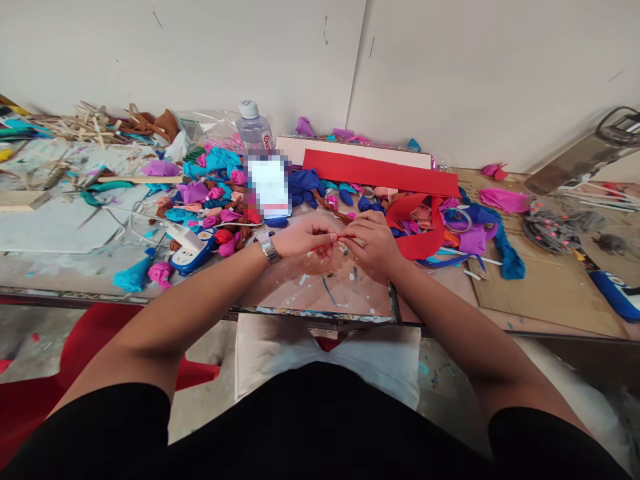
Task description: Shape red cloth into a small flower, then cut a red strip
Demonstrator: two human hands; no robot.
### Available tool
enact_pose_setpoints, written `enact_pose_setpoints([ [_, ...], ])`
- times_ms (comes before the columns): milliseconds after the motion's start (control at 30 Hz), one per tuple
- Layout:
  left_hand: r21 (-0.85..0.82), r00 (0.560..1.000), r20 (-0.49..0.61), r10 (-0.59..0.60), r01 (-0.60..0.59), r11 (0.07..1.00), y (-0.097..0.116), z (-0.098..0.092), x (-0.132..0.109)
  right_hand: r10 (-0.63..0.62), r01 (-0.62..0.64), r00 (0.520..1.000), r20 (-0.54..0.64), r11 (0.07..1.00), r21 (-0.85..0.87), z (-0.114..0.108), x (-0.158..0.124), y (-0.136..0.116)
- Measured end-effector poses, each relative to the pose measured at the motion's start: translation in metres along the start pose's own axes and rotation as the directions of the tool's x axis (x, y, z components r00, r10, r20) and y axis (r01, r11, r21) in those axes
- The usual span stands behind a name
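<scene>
My left hand [306, 238] and my right hand [373, 241] meet over the worktable [310, 293], fingertips pinched together on a small red strip of fabric [345, 237]. The strip runs between both hands; most of it is hidden by the fingers. A silver watch [269, 246] sits on my left wrist. Just beyond my right hand lies a curled red fabric band [419, 245]. Behind both hands spreads a heap of small rolled fabric flowers [220, 213] in pink, purple, blue and turquoise.
A phone [270, 187] stands propped before a water bottle [253, 127]. A long red sheet [380, 172] lies at the back. A white power strip [193, 250] and wooden sticks [85, 127] lie left; cardboard [545, 293] and a clear jug [585, 153] sit right.
</scene>
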State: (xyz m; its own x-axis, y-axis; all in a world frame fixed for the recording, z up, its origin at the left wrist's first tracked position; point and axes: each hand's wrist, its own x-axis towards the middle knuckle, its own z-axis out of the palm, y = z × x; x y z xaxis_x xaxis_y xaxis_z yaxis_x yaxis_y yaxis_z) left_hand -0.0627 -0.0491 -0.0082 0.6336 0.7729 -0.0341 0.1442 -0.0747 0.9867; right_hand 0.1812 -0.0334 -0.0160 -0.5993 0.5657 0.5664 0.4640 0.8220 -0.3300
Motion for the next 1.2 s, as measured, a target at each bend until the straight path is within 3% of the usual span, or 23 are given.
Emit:
enact_pose_setpoints([
  [300, 0.356, 0.967, -0.177, 0.186, -0.113, 0.928, 0.001, 0.005, -0.001, 0.061, -0.062, 0.996, -0.062, 0.998, -0.006, 0.002, -0.002, 0.000],
  [467, 0.460, 0.941, -0.197, 0.274, -0.158, 0.873, 0.003, 0.008, -0.004, 0.047, -0.049, 0.997, -0.067, 0.999, -0.016, 0.003, -0.002, -0.001],
  [667, 0.670, 0.901, -0.206, 0.382, -0.155, 0.726, 0.007, 0.011, -0.006, 0.088, -0.087, 0.994, -0.063, 0.996, 0.027, 0.002, -0.002, -0.006],
  [1200, 0.762, 0.875, -0.147, 0.462, -0.198, 0.617, -0.001, 0.011, -0.005, 0.081, -0.079, 0.996, -0.036, 0.996, 0.044, 0.002, -0.002, -0.005],
])
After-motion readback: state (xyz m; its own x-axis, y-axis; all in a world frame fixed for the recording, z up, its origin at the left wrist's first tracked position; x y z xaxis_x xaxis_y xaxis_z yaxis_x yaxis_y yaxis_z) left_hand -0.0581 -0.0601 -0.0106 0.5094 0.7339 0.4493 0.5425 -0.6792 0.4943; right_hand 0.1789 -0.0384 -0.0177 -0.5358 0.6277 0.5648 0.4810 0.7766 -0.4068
